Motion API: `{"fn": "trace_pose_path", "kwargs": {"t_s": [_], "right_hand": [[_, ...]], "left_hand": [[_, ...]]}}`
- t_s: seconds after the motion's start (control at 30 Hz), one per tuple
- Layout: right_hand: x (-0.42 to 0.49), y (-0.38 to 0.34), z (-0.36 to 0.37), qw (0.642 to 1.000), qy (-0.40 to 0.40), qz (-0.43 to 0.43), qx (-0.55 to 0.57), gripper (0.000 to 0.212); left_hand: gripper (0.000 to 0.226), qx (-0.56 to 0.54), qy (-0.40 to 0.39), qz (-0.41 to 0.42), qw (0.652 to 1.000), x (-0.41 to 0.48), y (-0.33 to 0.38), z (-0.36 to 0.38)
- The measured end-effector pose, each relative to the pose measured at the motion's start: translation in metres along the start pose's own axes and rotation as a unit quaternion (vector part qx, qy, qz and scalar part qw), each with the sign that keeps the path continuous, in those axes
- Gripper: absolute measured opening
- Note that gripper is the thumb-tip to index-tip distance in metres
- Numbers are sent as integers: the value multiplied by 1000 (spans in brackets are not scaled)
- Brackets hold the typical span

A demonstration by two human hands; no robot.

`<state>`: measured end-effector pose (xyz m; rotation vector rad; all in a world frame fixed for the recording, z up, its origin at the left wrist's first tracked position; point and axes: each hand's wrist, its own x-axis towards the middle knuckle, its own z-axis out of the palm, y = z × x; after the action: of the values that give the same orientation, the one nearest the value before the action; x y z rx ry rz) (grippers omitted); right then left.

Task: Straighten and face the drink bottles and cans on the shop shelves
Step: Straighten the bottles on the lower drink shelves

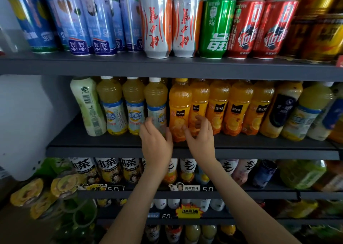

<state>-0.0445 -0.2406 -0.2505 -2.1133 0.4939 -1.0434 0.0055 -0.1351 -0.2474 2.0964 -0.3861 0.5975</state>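
**Full juice bottles: best taken low on the body**

The white-capped juice bottle (156, 102) stands at the front of the middle shelf (92, 149), just beside the orange juice bottle (179, 110); its lower body is clasped between fingers and thumb of the left hand (156, 145); the right hand (201, 138) is held with curled fingers before the orange juice bottle, though a grip cannot be told; being full, the bottle is judged heavy and stiff, its film label slippery; a low, wrapped hold is advised for turning.

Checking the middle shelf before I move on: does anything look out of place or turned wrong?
Yes. The pale green bottle at the left end shows its barcode instead of its front, and it seems to lean.
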Motion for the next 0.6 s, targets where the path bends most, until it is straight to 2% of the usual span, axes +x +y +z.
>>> {"fn": "trace_pose_path", "kwargs": {"t_s": [0.23,0.43,0.6], "right_hand": [[4,-13,24,998,-22,22,-45,74],[7,-18,36,997,-5,37,-73,72],[7,-24,43,995,7,33,-94,62]], "left_hand": [[68,32,-69,-18,997,23,-19,6],[64,33,-82,-18,996,32,-23,5],[62,38,-81,-7,996,35,-29,5]]}}
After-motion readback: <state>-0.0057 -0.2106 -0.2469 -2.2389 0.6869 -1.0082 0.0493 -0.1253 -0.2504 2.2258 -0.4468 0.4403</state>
